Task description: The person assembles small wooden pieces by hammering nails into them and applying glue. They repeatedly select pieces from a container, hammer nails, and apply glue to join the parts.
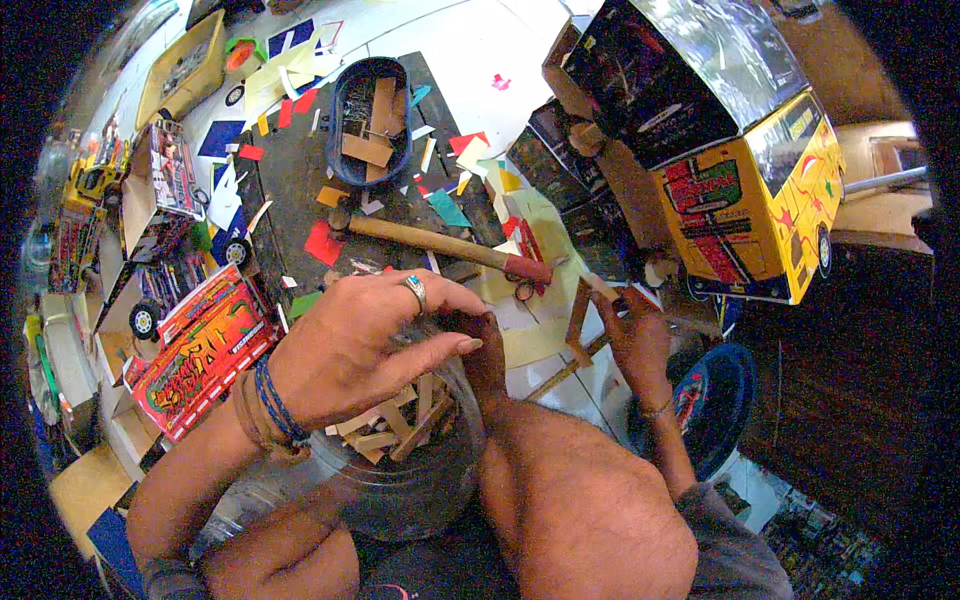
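Note:
My left hand (370, 335), with a ring and wrist bands, hovers over a clear plastic jar (415, 500). Its thumb is stretched out, with a gap to the bent index finger; nothing shows between them. Inside the jar lie several small wood pieces (395, 425). On the right, past my raised knee, my right hand (638, 340) closes on a small frame of thin wooden strips (577, 322). Beyond my left hand a hammer (430, 241) with a wooden handle lies on a dark board (285, 180), its red handle end toward the right hand.
Coloured scraps (445, 207) litter the board around a blue oval tub (335, 130) of wood pieces. Toy trucks stand left, including a red-sided one (205, 350). A large yellow and black toy truck (740, 190) stands right, above a dark blue basin (735, 400).

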The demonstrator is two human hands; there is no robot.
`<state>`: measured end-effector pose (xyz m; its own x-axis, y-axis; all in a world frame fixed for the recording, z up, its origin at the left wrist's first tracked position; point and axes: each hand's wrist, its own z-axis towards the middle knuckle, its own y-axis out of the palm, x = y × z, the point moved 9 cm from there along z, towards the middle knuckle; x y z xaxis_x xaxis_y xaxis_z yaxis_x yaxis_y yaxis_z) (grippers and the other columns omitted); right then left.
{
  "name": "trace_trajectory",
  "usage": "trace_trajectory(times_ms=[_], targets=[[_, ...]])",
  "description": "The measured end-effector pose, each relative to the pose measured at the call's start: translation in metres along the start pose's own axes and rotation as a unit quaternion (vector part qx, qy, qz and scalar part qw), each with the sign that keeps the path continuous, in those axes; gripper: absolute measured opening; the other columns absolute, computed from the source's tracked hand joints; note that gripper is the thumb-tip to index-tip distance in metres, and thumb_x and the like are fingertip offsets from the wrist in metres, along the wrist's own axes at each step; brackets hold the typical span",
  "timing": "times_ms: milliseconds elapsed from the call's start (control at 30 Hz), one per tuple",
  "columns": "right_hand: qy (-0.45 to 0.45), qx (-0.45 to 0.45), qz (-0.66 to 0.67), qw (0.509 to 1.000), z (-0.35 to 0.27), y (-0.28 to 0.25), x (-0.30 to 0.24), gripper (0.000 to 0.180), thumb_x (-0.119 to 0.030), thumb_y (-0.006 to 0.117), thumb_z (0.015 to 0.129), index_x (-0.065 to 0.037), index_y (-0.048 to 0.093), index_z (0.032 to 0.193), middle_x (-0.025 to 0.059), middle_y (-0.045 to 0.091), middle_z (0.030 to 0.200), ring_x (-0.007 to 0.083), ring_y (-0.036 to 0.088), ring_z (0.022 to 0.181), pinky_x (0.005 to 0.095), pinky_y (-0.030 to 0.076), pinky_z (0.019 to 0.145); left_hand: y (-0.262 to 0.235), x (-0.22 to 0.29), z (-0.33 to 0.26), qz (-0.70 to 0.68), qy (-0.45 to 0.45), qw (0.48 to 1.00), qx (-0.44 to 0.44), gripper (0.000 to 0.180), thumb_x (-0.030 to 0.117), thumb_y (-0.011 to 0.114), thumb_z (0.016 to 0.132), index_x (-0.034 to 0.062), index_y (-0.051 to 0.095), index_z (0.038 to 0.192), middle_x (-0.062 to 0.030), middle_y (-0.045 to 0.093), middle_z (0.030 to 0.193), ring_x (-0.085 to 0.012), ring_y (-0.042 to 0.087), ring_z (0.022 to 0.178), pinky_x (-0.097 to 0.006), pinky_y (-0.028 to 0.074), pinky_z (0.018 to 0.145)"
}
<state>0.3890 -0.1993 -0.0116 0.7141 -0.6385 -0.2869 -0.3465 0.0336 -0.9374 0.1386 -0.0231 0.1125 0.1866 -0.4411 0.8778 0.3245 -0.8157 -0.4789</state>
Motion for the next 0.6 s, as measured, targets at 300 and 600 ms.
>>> trace_trajectory(times_ms=[300,600], targets=[[-0.088,-0.156,0.059,0.982,0.008,0.078,0.071,0.04,-0.042,0.048,0.105,-0.008,0.069,0.111,0.0114,0.073,0.086,0.0319,0.072,0.085,0.0425,0.055,0.075,0.003,-0.006,-0.009,0.005,-0.012,0.999,-0.04,0.025,0.02,0.072,0.093,0.005,0.067,0.113,-0.0159,0.072,0.105,-0.035,0.07,0.098,-0.042,0.055,0.085],[-0.271,-0.19,-0.048,0.942,0.017,0.124,0.132,0.031,-0.015,0.046,0.102,-0.007,0.067,0.123,0.0157,0.07,0.114,0.033,0.068,0.102,0.0458,0.054,0.088,0.005,-0.013,-0.016,0.008,-0.033,0.998,-0.06,0.027,0.021,0.071,0.093,0.0054,0.067,0.114,-0.0163,0.071,0.102,-0.036,0.069,0.096,-0.043,0.055,0.083]])
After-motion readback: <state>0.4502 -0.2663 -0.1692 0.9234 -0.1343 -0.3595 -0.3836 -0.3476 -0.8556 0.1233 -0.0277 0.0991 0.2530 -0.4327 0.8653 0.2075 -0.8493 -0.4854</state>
